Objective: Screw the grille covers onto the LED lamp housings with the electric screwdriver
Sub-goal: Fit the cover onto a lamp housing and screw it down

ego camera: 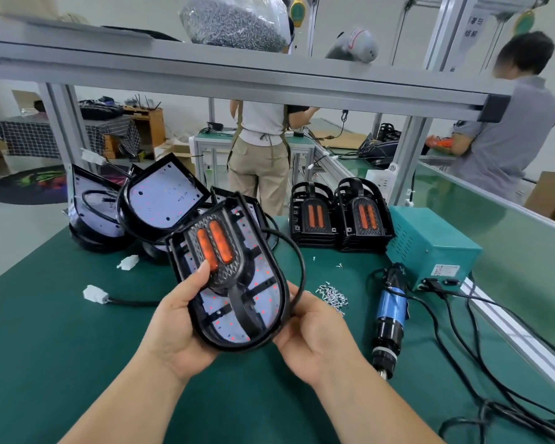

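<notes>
I hold a black LED lamp housing (266, 293) above the green mat, with a black grille cover (225, 254) with two orange inserts lying on its white LED board. My left hand (177, 318) grips the housing's left edge, thumb pressed on the grille cover. My right hand (311, 334) grips the lower right rim. The blue and black electric screwdriver (390, 315) lies on the mat to the right, untouched. A small heap of screws (332, 294) lies between it and the housing.
Open housings (161, 197) lean in a pile at the back left. Two stacks of grille covers (340, 216) stand at the back centre. A teal power box (430, 245) with cables sits on the right. White connectors (95, 293) lie on the mat. Two people stand beyond the bench.
</notes>
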{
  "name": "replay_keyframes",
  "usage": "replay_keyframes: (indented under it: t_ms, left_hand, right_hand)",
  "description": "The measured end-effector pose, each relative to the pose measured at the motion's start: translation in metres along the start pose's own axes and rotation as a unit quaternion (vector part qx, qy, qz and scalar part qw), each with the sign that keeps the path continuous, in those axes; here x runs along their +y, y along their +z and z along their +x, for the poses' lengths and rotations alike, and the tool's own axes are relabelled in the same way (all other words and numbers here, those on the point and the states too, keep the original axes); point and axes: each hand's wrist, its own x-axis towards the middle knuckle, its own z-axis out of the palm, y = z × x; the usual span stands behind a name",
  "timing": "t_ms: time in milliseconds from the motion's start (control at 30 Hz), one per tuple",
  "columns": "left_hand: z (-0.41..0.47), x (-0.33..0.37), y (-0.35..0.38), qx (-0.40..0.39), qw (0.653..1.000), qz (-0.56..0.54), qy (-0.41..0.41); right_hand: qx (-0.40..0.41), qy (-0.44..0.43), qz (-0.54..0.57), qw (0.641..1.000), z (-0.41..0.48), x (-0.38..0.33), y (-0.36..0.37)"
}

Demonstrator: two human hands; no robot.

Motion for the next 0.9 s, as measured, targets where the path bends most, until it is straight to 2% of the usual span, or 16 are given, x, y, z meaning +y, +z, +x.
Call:
replay_keyframes:
  t_ms: [167,300,467,600,800,900]
  left_hand:
    - [-0.005,0.004,-0.006,-0.055,0.991,0.08,-0.094]
    - [-0.006,0.006,-0.01,-0.051,0.985,0.121,-0.11]
    - [0.001,0.0,-0.014,0.006,0.991,0.126,-0.054]
    - [0.006,-0.002,-0.012,0.067,0.988,0.137,-0.002]
    - [0.01,-0.014,-0.003,0.142,0.968,0.188,0.083]
    - [0.01,-0.014,0.0,0.129,0.981,0.123,0.083]
  right_hand:
    - [-0.083,0.048,-0.028,0.995,-0.007,-0.009,-0.009]
    - [-0.114,0.049,-0.06,0.99,-0.009,-0.016,-0.015]
    - [-0.099,0.062,-0.089,0.989,-0.003,-0.018,-0.021]
    - [-0.076,0.025,-0.066,0.995,0.004,-0.015,-0.021]
    - [-0.038,-0.098,-0.17,0.98,0.005,0.005,-0.019]
    - [-0.028,-0.153,-0.15,0.976,0.005,0.004,-0.017]
